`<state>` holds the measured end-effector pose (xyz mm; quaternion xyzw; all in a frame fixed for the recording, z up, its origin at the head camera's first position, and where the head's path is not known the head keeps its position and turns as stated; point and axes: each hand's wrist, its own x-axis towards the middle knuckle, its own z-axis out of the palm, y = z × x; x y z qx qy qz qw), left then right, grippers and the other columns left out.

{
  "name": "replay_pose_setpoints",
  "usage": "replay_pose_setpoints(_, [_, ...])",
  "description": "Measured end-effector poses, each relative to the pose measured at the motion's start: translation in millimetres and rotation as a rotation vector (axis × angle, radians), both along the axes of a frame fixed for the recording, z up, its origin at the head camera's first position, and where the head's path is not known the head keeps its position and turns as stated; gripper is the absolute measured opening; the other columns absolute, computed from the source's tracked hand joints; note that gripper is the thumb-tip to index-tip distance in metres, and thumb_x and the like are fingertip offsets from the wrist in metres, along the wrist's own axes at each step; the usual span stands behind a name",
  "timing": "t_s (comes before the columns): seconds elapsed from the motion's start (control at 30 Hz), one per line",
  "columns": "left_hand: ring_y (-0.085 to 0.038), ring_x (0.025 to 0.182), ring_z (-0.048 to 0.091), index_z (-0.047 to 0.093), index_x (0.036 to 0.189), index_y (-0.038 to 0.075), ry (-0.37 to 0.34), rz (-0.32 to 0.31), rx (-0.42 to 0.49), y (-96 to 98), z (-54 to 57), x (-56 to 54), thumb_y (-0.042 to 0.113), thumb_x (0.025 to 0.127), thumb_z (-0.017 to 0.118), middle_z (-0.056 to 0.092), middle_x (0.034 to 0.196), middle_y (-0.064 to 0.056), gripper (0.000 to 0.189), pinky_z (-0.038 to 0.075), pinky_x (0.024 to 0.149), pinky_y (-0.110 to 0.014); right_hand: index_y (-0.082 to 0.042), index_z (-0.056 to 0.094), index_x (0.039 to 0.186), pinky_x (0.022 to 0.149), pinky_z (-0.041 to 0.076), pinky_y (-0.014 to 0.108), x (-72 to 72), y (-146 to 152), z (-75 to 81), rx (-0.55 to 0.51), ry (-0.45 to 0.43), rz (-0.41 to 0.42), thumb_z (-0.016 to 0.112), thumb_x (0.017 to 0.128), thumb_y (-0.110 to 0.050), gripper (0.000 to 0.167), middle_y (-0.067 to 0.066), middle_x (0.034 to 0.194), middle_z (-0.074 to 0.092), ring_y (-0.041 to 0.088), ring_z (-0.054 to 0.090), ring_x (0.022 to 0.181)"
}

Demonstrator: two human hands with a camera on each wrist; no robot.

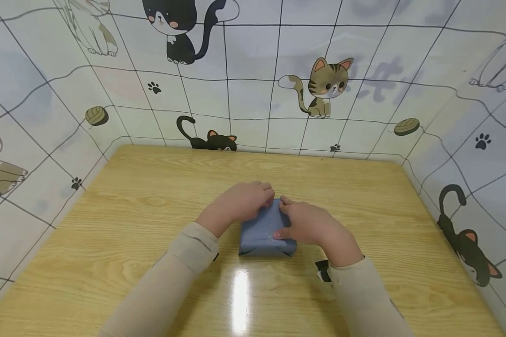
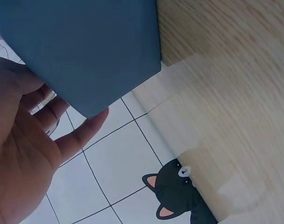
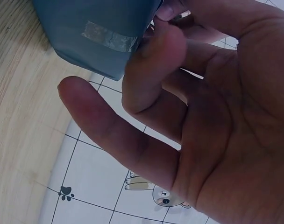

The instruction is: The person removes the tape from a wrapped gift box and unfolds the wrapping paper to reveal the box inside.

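Note:
A package wrapped in smooth blue paper (image 1: 261, 229) lies on the wooden table between both hands, its near end folded into flaps. My left hand (image 1: 244, 200) grips its far left edge, fingers bent over toward the far end. From the right, my right hand (image 1: 309, 222) holds it, thumb on the top face and index finger at the far right corner. In the right wrist view, a strip of clear tape (image 3: 109, 36) crosses the blue surface, and two fingers stand off from it. The left wrist view shows the little finger at the package's lower corner. The far end is mostly hidden.
The wooden table (image 1: 152, 196) is bounded by white walls with a grid and cartoon cats (image 1: 329, 89). Small black pieces (image 1: 323, 270) show beside the right sleeve. Beige sleeves (image 1: 194, 248) cover both forearms.

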<state>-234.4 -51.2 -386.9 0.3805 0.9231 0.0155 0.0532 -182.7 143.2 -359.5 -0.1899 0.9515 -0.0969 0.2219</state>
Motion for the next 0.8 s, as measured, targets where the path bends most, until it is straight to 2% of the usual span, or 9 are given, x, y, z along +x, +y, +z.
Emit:
replay_pose_setpoints(0.13, [-0.018,0.105,0.058,0.062,0.115,0.016,-0.029,0.039,-0.015,3.4,-1.6,0.6,0.014,0.11,0.058,0.061,0.115,0.0,0.007,0.058,0.09,-0.037,-0.004,0.036,0.165,0.112,0.052,0.051,0.9,-0.2,1.3,0.01,0.002,-0.001,0.078,0.096,-0.047,0.091,0.013,0.177,0.027,0.037,0.047,0.153])
replay_pose_setpoints(0.3, [-0.019,0.097,0.061,0.057,0.123,0.012,-0.056,0.132,-0.009,9.8,-4.8,-5.2,0.01,0.106,0.058,0.062,0.113,-0.003,0.017,0.058,0.082,-0.038,-0.006,0.036,0.165,0.113,0.051,0.052,1.5,0.0,2.5,0.012,-0.004,-0.014,0.078,0.096,-0.046,0.091,0.011,0.177,0.026,0.037,0.046,0.153])
replay_pose_setpoints(0.47, [-0.019,0.084,0.064,0.055,0.129,0.008,-0.048,0.324,0.068,13.0,-8.8,-16.0,0.012,0.104,0.06,0.067,0.113,-0.008,0.026,0.057,0.071,-0.037,-0.006,0.035,0.166,0.116,0.048,0.055,1.3,-0.9,3.3,0.013,-0.003,-0.017,0.078,0.096,-0.047,0.091,0.009,0.178,0.025,0.038,0.044,0.155])
replay_pose_setpoints(0.53, [-0.019,0.083,0.063,0.056,0.131,0.008,-0.071,0.407,0.14,11.6,-8.4,-17.8,0.013,0.105,0.058,0.069,0.115,-0.008,0.026,0.056,0.069,-0.036,-0.006,0.035,0.166,0.116,0.048,0.056,1.1,-1.3,3.1,0.016,-0.002,-0.016,0.077,0.096,-0.047,0.091,0.009,0.178,0.024,0.038,0.044,0.155])
replay_pose_setpoints(0.6, [-0.019,0.082,0.064,0.057,0.131,0.009,-0.1,0.457,0.211,9.1,-6.2,-16.9,0.016,0.109,0.053,0.071,0.114,-0.008,0.024,0.055,0.069,-0.036,-0.006,0.035,0.166,0.117,0.047,0.056,1.0,-1.5,2.5,0.016,-0.002,-0.016,0.077,0.096,-0.047,0.091,0.009,0.178,0.024,0.038,0.043,0.156])
replay_pose_setpoints(0.7, [-0.019,0.086,0.066,0.062,0.132,0.012,-0.151,0.443,0.259,4.9,-1.3,-11.0,0.026,0.113,0.05,0.073,0.113,-0.006,0.027,0.057,0.073,-0.038,-0.006,0.035,0.166,0.117,0.047,0.057,1.6,-0.7,1.2,0.003,-0.004,-0.025,0.077,0.097,-0.047,0.091,0.01,0.178,0.024,0.038,0.042,0.156])
replay_pose_setpoints(0.8, [-0.019,0.099,0.07,0.066,0.136,0.018,-0.201,0.349,0.238,1.9,2.8,-2.5,0.038,0.111,0.055,0.075,0.121,-0.004,0.034,0.059,0.086,-0.042,-0.006,0.033,0.166,0.119,0.045,0.059,3.0,1.3,-1.0,-0.037,-0.014,-0.044,0.077,0.097,-0.045,0.091,0.01,0.178,0.024,0.039,0.041,0.157])
